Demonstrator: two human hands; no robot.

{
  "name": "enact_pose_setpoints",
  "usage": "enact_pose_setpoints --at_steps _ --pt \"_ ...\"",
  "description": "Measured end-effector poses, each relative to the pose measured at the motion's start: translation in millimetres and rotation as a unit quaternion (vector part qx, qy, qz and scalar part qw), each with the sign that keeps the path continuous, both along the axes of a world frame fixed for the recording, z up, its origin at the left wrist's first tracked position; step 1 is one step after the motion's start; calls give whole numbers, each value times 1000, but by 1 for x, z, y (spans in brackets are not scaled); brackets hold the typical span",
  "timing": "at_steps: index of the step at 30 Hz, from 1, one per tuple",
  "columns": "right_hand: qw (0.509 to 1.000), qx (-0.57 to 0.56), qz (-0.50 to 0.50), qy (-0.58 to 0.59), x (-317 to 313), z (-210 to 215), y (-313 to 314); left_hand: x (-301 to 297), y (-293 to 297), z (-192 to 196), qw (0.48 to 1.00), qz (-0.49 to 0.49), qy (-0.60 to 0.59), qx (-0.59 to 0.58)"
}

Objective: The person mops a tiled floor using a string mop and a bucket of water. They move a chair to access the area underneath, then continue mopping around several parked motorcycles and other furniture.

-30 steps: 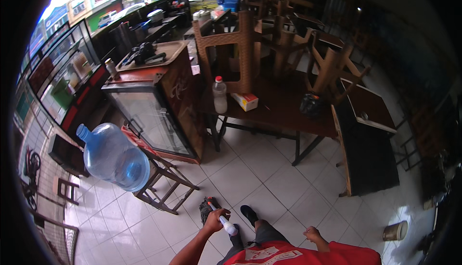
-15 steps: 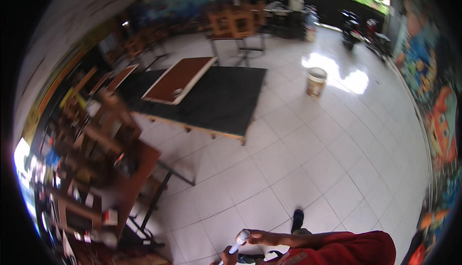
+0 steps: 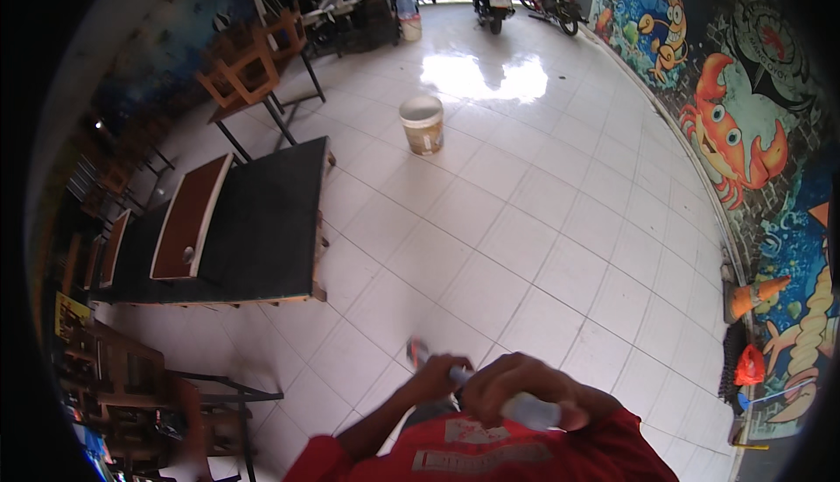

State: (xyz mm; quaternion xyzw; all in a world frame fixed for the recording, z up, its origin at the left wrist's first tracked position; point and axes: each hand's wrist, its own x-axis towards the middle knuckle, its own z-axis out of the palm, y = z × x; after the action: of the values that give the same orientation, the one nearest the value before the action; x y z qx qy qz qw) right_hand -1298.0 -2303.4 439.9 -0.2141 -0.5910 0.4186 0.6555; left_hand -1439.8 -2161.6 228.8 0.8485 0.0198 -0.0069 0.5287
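The pale bottle (image 3: 530, 410) is mostly covered by the right hand (image 3: 525, 386); only its right end and a bit of neck show. The left hand (image 3: 433, 380) is motion-blurred, as is the reddish cap end (image 3: 416, 352) beside it, perhaps a lid. Both forearms run off the near edge. At the near left, the wooden chairs (image 3: 131, 386) sink into the dark rim.

A small yellow sign (image 3: 72, 314) hangs at the far left edge, beside stacked wooden chairs. A cream plastic bucket with a darker printed label band (image 3: 423, 124) stands alone on the white tiled floor, upper centre, well apart from the black platform.
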Motion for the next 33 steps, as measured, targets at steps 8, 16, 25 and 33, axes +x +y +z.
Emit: enact_pose_setpoints --at_steps 8,16,25,33 --pt "936 -120 -330 24 153 -53 1 336 64 -44 973 -184 -66 125" --pt "550 -577 -420 433 265 -124 19 571 72 -130 833 -466 145 260" --pt "430 -816 -374 98 455 -274 36 593 138 -347 962 -181 198 -46" --pt "457 -813 -361 10 779 -315 142 489 449 -309 724 443 498 176"
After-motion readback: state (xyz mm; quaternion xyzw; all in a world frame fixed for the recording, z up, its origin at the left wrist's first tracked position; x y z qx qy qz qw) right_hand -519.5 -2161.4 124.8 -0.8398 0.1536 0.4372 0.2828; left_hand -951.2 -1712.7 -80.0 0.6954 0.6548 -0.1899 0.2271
